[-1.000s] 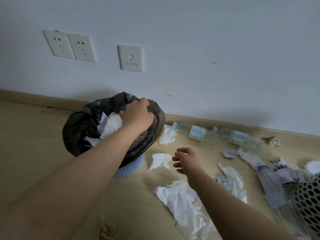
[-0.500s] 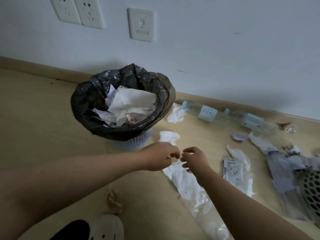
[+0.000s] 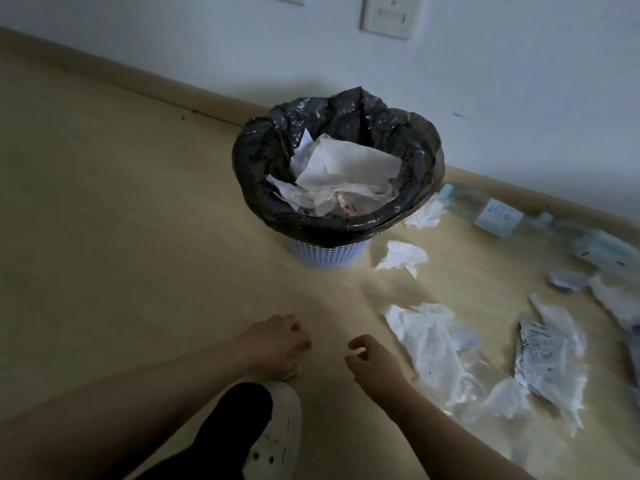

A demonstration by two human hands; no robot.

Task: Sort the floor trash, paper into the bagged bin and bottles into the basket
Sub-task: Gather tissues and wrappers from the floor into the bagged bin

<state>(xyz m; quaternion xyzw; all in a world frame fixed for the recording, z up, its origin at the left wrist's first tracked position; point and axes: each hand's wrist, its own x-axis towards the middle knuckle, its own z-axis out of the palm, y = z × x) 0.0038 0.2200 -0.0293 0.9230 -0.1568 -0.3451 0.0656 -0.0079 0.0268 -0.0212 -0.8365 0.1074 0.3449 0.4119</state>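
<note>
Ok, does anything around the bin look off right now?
The black-bagged white lattice bin is heaped with crumpled white paper nearly to its rim, so more may spill over. To its right, white crumpled tissues and clear plastic bottles lie scattered on the wooden floor, unsorted.

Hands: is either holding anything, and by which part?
Right hand: nothing, fingers loosely curled. Left hand: curled knuckles-up near the shoe, palm hidden, so it cannot be told.
</note>
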